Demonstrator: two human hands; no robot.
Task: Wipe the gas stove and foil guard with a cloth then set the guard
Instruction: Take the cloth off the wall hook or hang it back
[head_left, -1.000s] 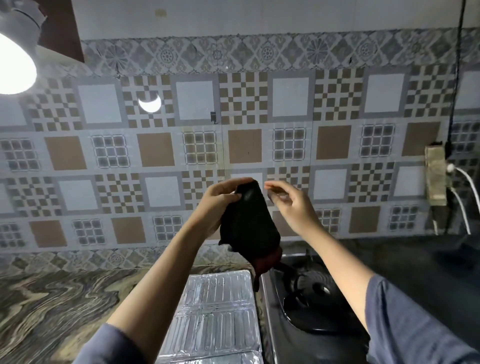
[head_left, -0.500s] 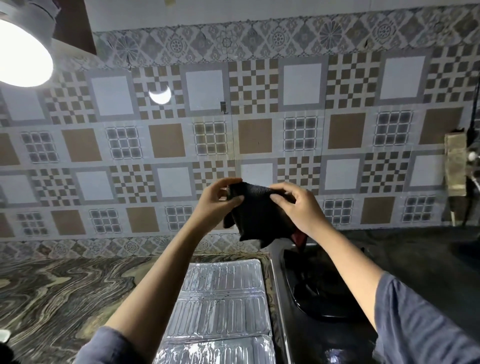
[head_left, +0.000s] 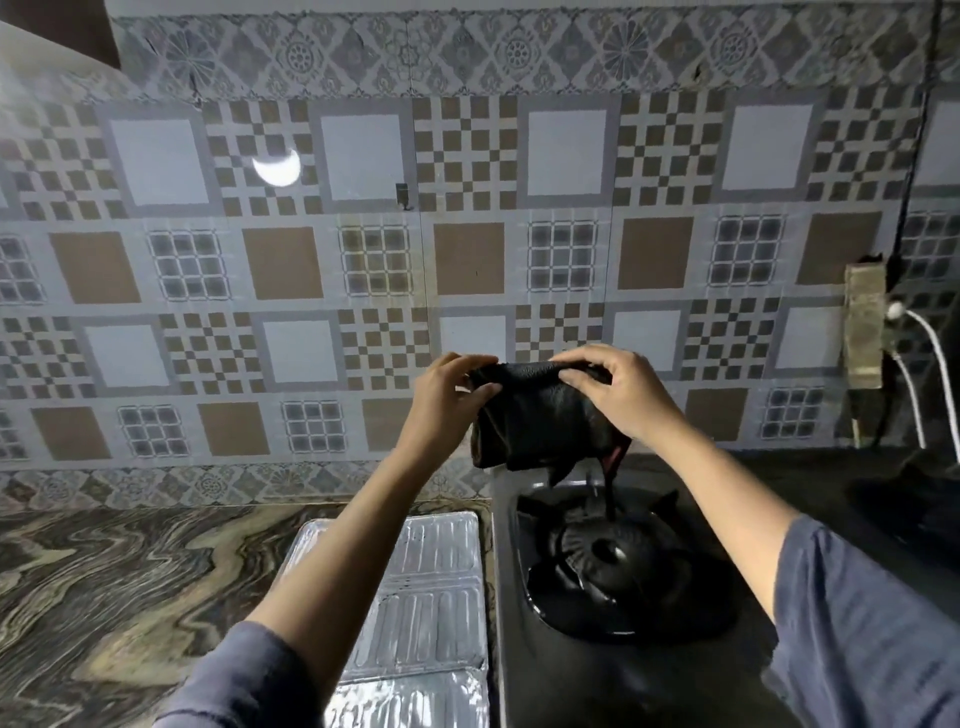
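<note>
Both hands pinched the top edge of a dark cloth (head_left: 540, 421), holding it up in the air in front of the tiled wall (head_left: 467, 260). The left hand (head_left: 447, 402) gripped the left corner with thumb and fingers closed on the fabric; the right hand (head_left: 621, 392) was curled over the right corner, fingers folded down on it. Between them the cloth hung in loose folds, its lower tip with a reddish edge dangling just above the far side of the gas stove (head_left: 623, 597). The stove sat dark on the right, with its burner (head_left: 602, 551) near the middle. Just left of the stove, the foil guard (head_left: 431, 597) lay flat on the marbled counter (head_left: 104, 597), partly hidden by the left forearm. At far right a wall socket (head_left: 865, 325) held white cables.
</note>
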